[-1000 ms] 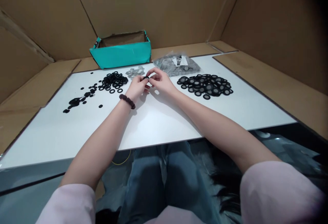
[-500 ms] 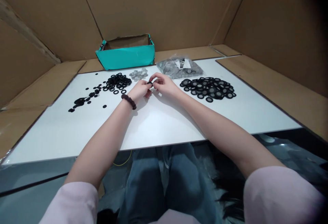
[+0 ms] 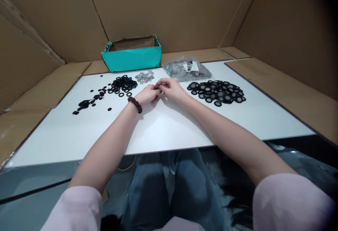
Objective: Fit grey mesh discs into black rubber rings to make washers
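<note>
Above the middle of the white table, my left hand (image 3: pixel 148 95) and my right hand (image 3: pixel 172 88) meet at the fingertips. Both are closed in a pinch on one small black ring (image 3: pixel 160 87), mostly covered by the fingers. Just beyond my left hand lies a heap of black rings (image 3: pixel 123 83), with small black discs (image 3: pixel 84 104) scattered to its left. Small grey discs (image 3: pixel 144 77) lie behind the hands. To the right of my right hand is a pile of black rings with grey centres (image 3: pixel 220 92).
A teal open box (image 3: pixel 133 60) stands at the back of the white table (image 3: pixel 169 129). Right of it lies a clear plastic bag (image 3: pixel 186 69) full of grey pieces with a white label. Cardboard walls (image 3: pixel 185 16) close in the back and sides.
The right fingers have curled further over the black ring, so less of it shows. Both hands stay together in nearly the same place; the whole view has shifted slightly.
</note>
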Available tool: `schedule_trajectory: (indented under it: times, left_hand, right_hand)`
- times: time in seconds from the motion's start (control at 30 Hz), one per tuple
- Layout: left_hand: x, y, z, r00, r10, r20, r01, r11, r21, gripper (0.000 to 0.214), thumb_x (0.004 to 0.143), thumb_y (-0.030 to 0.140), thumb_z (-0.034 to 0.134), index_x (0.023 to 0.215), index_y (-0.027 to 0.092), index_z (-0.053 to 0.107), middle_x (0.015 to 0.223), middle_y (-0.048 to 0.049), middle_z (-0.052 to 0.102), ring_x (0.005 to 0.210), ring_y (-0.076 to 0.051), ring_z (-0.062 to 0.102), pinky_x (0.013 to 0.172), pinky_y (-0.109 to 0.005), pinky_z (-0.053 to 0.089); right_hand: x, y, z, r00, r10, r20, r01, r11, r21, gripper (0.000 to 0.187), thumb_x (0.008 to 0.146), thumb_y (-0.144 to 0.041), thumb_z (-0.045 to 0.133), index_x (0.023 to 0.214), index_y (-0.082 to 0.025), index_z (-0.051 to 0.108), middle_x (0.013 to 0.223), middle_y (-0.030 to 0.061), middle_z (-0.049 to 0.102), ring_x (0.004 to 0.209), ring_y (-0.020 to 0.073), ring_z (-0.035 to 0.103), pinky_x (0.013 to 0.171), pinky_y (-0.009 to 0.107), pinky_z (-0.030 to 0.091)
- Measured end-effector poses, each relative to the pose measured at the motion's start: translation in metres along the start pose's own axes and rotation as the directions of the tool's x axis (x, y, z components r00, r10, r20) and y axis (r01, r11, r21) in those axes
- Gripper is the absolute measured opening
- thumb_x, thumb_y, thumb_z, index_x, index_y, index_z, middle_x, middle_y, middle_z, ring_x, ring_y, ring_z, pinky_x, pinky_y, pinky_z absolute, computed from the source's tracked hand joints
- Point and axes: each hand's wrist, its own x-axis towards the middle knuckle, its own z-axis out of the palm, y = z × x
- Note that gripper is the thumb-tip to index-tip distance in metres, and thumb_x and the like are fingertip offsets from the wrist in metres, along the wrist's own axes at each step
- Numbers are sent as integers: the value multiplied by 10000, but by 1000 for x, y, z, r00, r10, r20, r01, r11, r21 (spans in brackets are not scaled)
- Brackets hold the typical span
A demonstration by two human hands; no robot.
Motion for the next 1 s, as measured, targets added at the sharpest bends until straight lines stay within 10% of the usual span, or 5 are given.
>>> schedule_trajectory:
  times: [0.23, 0.37, 0.5, 0.67, 1.0]
  left_hand:
    - [-1, 7, -12, 971, 144, -193, -69, 934, 351, 109, 814, 244, 558, 834, 154, 616, 805, -67, 649, 769, -185, 631, 722, -306, 508]
    - [-1, 7, -51, 788, 199, -583, 272, 737, 619, 206, 878, 232, 470, 974, 136, 626, 1052, -173, 670, 1090, -297, 587, 935, -418, 450]
    - [-4, -1, -83, 674, 86, -733, 571, 568, 592, 282, 891, 186, 409, 1056, 97, 620, 1164, -232, 632, 1141, -347, 572, 944, -481, 444]
    - [-10, -11, -90, 665, -15, -747, 621, 567, 542, 402, 813, 132, 524, 1212, 90, 539, 1238, -265, 570, 1146, -352, 578, 919, -462, 470]
    - [1, -20, -86, 613, -8, -790, 602, 652, 461, 510, 786, 28, 501, 1289, 1, 421, 1298, -302, 516, 1204, -344, 537, 957, -426, 447]
  right_hand:
    - [2, 0, -14, 982, -91, -165, 26, 933, -359, 264, 843, -65, 366, 832, -159, 612, 876, 99, 551, 876, 211, 525, 881, 340, 411]
    - [8, 20, -45, 925, -9, -379, -189, 856, -481, 212, 826, -48, 427, 742, -170, 579, 884, 134, 535, 983, 282, 516, 892, 415, 408]
    - [13, 45, -72, 914, 18, -406, -268, 777, -569, 128, 760, -94, 591, 681, -186, 552, 758, 113, 534, 931, 312, 546, 821, 468, 436]
    - [12, 54, -80, 872, 214, -440, -451, 702, -552, 140, 733, -80, 645, 726, -164, 533, 731, 115, 559, 907, 310, 591, 782, 452, 440]
    - [5, 15, -60, 931, 19, -364, -282, 670, -687, 175, 853, -71, 465, 945, -116, 606, 1020, 192, 635, 980, 296, 577, 818, 380, 424]
